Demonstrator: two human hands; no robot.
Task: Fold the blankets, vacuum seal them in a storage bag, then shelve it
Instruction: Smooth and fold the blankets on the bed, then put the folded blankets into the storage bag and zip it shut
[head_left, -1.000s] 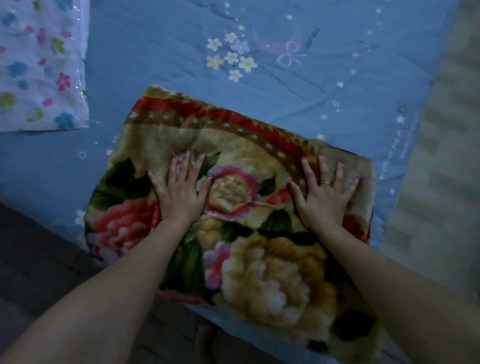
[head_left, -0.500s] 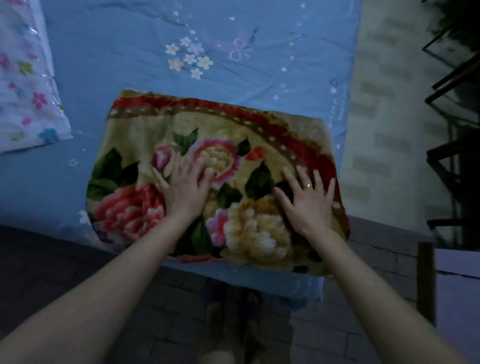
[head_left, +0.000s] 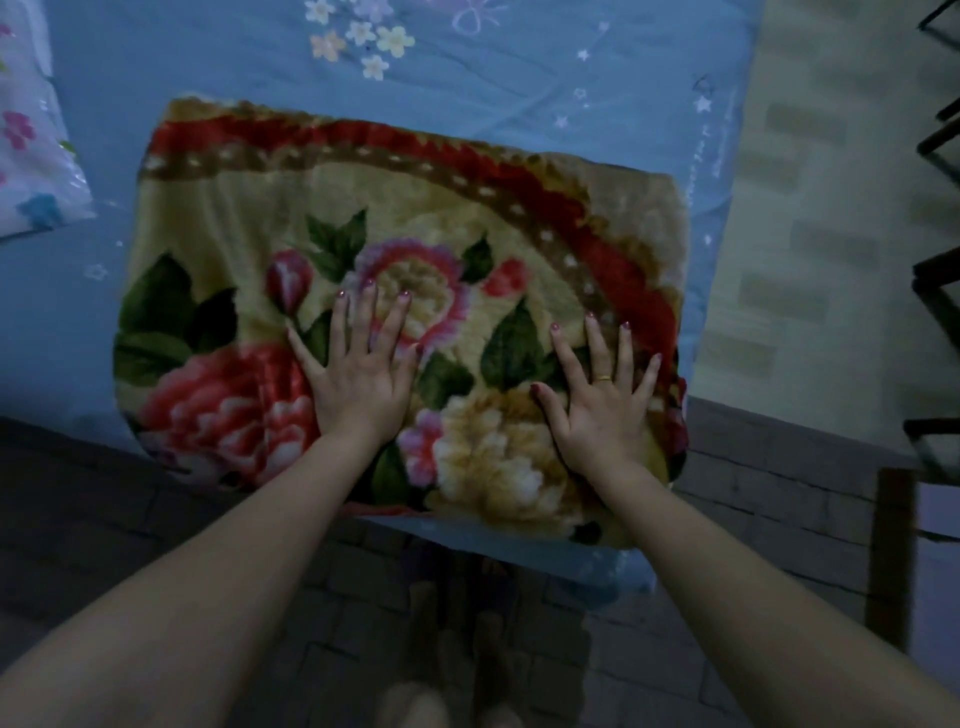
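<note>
Hands lie flat on a folded floral blanket (head_left: 395, 249), seen from above by the person wearing the camera. The blanket is thick and plush, cream with large pink, red and tan flowers, green leaves and a red and brown border along its far edge. It sits on a bed covered by a blue sheet (head_left: 156, 67) printed with small flowers and stars, and its near edge reaches the bed's near corner.

The left hand (head_left: 358, 376) presses palm down on the blanket's middle, fingers straight and slightly spread, gripping nothing. The right hand (head_left: 600, 402) presses palm down nearer the blanket's right edge, fingers straight and fanned apart, with a gold ring (head_left: 603, 378) on 1 finger. Both hands have painted nails, and both bare forearms reach in from below the blanket.

Left of the blanket, a white bag (head_left: 31, 156) with coloured flower prints and a shiny plastic surface rests on the sheet. Below the blanket is a dark brick-patterned floor (head_left: 104, 519). Right of the blanket, past the bed, lies a pale patterned surface, and a dark metal frame (head_left: 935, 291) stands at the far right.
</note>
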